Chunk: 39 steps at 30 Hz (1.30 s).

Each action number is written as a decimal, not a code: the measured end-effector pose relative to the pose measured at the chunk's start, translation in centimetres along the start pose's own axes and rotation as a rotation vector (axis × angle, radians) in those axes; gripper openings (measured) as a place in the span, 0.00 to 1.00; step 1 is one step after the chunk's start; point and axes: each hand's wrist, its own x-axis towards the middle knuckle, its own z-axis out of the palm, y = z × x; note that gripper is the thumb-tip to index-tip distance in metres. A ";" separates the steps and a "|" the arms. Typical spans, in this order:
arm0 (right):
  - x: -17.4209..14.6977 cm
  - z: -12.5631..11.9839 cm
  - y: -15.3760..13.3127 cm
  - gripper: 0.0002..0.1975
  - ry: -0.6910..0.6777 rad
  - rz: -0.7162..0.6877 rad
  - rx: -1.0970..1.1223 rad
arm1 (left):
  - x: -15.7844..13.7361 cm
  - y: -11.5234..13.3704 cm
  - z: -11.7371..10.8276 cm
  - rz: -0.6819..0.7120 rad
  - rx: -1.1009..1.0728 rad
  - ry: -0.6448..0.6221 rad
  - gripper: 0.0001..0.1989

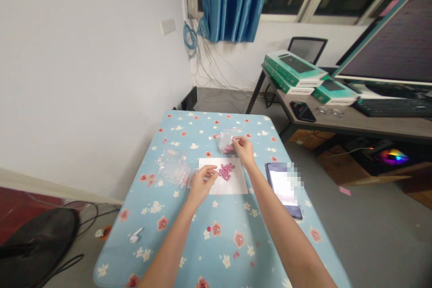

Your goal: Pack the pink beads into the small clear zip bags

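Note:
A small heap of pink beads [226, 171] lies on a sheet of white paper [238, 186] in the middle of the table. My left hand [203, 181] is over the paper's left edge, its fingertips beside the heap and slightly apart, with nothing visible between them. Beyond the paper is a clear plastic bag [225, 139] with darker pink beads at its bottom. My right hand [244, 149] pinches the right side of this bag; the fingertips partly cover it. To the left of my left hand lies a pile of clear zip bags [172, 171].
A phone [285, 191] lies on the flowered tablecloth [189, 252], right of my right forearm. One white earbud [136, 235] is near the left edge. A single dark pink bead [209, 229] lies in front. A desk [364, 121] with keyboard boxes [293, 69] stands at the right.

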 end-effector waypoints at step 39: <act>-10.2 -2.6 -0.1 0.13 -0.047 0.055 0.306 | 4.5 8.7 -14.5 0.360 1.370 -0.144 0.24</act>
